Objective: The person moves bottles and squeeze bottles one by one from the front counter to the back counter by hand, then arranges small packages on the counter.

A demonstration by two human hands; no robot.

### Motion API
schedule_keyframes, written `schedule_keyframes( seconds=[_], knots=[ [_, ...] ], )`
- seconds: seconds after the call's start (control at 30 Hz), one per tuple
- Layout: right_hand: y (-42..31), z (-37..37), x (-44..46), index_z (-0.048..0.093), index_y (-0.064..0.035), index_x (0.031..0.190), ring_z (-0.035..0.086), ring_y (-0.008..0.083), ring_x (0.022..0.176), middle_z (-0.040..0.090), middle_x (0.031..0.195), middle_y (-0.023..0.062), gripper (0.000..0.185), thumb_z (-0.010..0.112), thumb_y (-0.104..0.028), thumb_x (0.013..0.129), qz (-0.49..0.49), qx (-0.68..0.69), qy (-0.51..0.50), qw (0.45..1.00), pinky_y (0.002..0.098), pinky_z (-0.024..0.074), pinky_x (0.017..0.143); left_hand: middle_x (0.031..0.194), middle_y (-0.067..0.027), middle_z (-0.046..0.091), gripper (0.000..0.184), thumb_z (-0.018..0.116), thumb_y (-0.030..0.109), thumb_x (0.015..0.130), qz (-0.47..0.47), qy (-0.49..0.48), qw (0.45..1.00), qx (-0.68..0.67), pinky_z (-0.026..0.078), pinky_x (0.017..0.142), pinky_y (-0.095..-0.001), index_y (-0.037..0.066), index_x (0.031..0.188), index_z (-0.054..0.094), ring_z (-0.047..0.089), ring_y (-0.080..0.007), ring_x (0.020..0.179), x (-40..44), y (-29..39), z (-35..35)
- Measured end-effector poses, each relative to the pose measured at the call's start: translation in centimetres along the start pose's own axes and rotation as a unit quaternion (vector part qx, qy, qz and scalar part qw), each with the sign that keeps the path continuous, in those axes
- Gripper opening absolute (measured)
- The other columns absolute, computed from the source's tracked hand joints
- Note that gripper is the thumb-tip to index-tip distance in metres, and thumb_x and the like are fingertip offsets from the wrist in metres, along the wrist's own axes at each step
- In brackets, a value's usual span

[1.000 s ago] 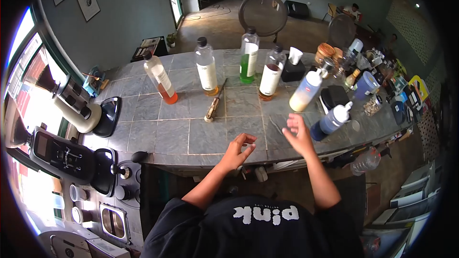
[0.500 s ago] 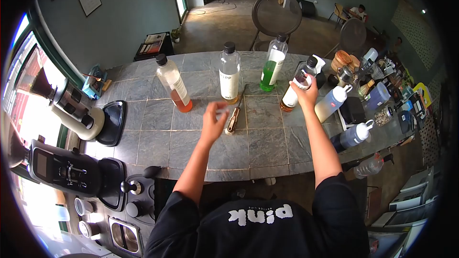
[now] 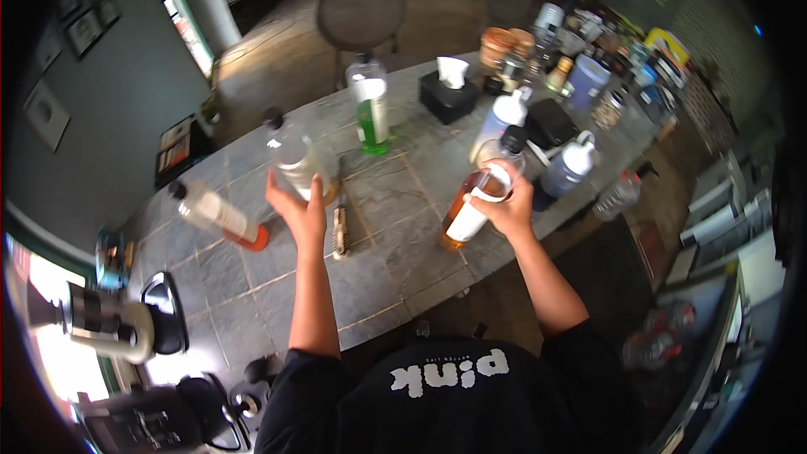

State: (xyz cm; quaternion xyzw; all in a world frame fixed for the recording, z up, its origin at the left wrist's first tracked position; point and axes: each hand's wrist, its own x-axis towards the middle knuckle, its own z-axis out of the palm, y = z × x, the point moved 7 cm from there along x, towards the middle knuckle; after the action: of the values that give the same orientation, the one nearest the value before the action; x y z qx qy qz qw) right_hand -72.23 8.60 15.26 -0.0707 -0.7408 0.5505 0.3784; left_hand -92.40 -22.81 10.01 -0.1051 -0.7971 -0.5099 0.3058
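Note:
My right hand [image 3: 510, 206] is wrapped around a clear bottle [image 3: 471, 223] with a black cap, a white label and amber liquid, tilted over the counter. My left hand [image 3: 301, 217] is at another black-capped bottle [image 3: 292, 155], its thumb and fingers apart on either side of the lower part; whether they touch it I cannot tell. Left of that hand stands a bottle of orange-red liquid [image 3: 223, 217]. A bottle of green liquid [image 3: 371, 109] is farther back. Between my hands lies a slim tool with a brown patterned handle [image 3: 340, 234].
A black tissue box [image 3: 447, 99] sits toward the back. White-topped squeeze bottles [image 3: 569, 164] and crowded jars stand along the right of the tiled counter [image 3: 395, 261]. At the left are a cream grinder [image 3: 109, 328] and a dark machine [image 3: 147, 420].
My view has swung to the right. My right hand has brought the amber bottle nearer my body. My left hand has reached forward to the clear bottle, its fingers spreading.

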Motion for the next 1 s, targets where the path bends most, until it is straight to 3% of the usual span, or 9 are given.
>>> schedule_keyframes(
  seconds=[0.1,0.2,0.27,0.33,0.4,0.43,0.57,0.93,1.0],
  knots=[
    [-1.4,-2.1,-1.3,0.063,-0.0021,0.102,0.064,0.0135,0.087,0.068,0.093,0.0070,0.053,0.089,-0.014,0.057,-0.034,-0.033,-0.005,0.999,0.0308,0.0513,0.079,0.139,-0.0290,0.031,0.081,0.072,0.022,0.081,0.024,-0.022,0.998,-0.048,0.020,0.111,-0.0495,-0.007,0.140,0.026,0.027,-0.0414,0.133,-3.8,7.5,0.0],
    [-3.8,-3.8,-2.2,0.062,-0.0018,0.104,0.064,0.0125,0.088,0.068,0.094,0.0079,0.058,0.090,-0.018,0.056,-0.025,-0.049,0.008,0.998,0.0303,0.0510,0.082,0.139,-0.0214,0.037,0.078,0.072,0.021,0.081,0.029,-0.205,0.940,-0.271,0.021,0.112,-0.0452,-0.003,0.140,0.028,0.031,-0.0328,0.133,-9.2,13.5,3.9],
    [-4.6,-5.2,-3.0,0.062,-0.0010,0.105,0.063,0.0127,0.089,0.068,0.096,0.0070,0.059,0.090,-0.019,0.056,-0.023,-0.038,0.021,0.999,0.0302,0.0506,0.083,0.132,-0.0214,0.044,0.081,0.075,0.024,0.077,0.126,-0.386,0.878,-0.252,0.031,0.107,-0.0432,-0.003,0.139,0.029,0.041,-0.0329,0.127,-12.8,17.8,6.2],
    [-5.2,-6.8,-4.3,0.062,-0.0005,0.105,0.063,0.0127,0.089,0.067,0.096,0.0060,0.058,0.090,-0.018,0.057,-0.026,-0.043,0.050,0.997,0.0300,0.0504,0.083,0.128,-0.0216,0.048,0.082,0.078,0.026,0.075,0.176,-0.460,0.825,-0.276,0.037,0.103,-0.0424,-0.003,0.137,0.031,0.047,-0.0327,0.122,-16.2,20.7,7.6],
    [-5.4,-8.4,-6.1,0.062,-0.0015,0.104,0.063,0.0122,0.088,0.067,0.095,0.0052,0.056,0.089,-0.018,0.058,0.006,-0.036,0.064,0.997,0.0297,0.0506,0.082,0.111,-0.0208,0.058,0.077,0.082,0.028,0.070,0.035,-0.586,0.745,-0.316,0.046,0.091,-0.0406,-0.002,0.127,0.040,0.059,-0.0308,0.104,-20.1,21.9,9.4],
    [-5.6,-9.3,-7.2,0.062,-0.0025,0.104,0.062,0.0114,0.087,0.066,0.095,0.0044,0.055,0.089,-0.017,0.058,0.026,-0.036,0.079,0.996,0.0294,0.0506,0.081,0.094,-0.0184,0.064,0.073,0.087,0.028,0.064,0.045,-0.560,0.758,-0.331,0.052,0.076,-0.0377,0.000,0.117,0.046,0.066,-0.0268,0.084,-21.2,22.4,9.9],
    [-7.4,-13.1,-12.8,0.062,-0.0016,0.106,0.061,0.0134,0.093,0.065,0.102,0.0068,0.058,0.089,-0.018,0.058,0.076,-0.057,0.107,0.990,0.0304,0.0494,0.085,0.086,-0.0162,0.068,0.069,0.088,0.026,0.059,0.049,-0.628,0.715,-0.303,0.054,0.064,-0.0344,0.002,0.111,0.051,0.068,-0.0211,0.073,-27.7,23.7,10.3],
    [-16.4,-24.7,-37.2,0.060,-0.0037,0.103,0.069,0.0212,0.084,0.069,0.091,0.0144,0.061,0.087,-0.039,0.061,0.138,-0.239,0.292,0.916,0.0333,0.0533,0.076,0.093,-0.0131,0.068,0.069,0.088,0.024,0.055,0.194,-0.758,0.506,-0.363,0.055,0.073,-0.0350,-0.001,0.110,0.055,0.067,-0.0193,0.080,-47.9,32.1,0.8],
    [-19.2,-26.7,-42.3,0.060,-0.0022,0.103,0.069,0.0215,0.085,0.070,0.092,0.0159,0.062,0.087,-0.040,0.061,0.175,-0.209,0.325,0.906,0.0343,0.0537,0.076,0.090,-0.0125,0.068,0.064,0.088,0.022,0.056,0.138,-0.793,0.443,-0.394,0.054,0.072,-0.0338,-0.001,0.106,0.057,0.067,-0.0182,0.079,-51.9,35.0,-2.4]
  ],
)
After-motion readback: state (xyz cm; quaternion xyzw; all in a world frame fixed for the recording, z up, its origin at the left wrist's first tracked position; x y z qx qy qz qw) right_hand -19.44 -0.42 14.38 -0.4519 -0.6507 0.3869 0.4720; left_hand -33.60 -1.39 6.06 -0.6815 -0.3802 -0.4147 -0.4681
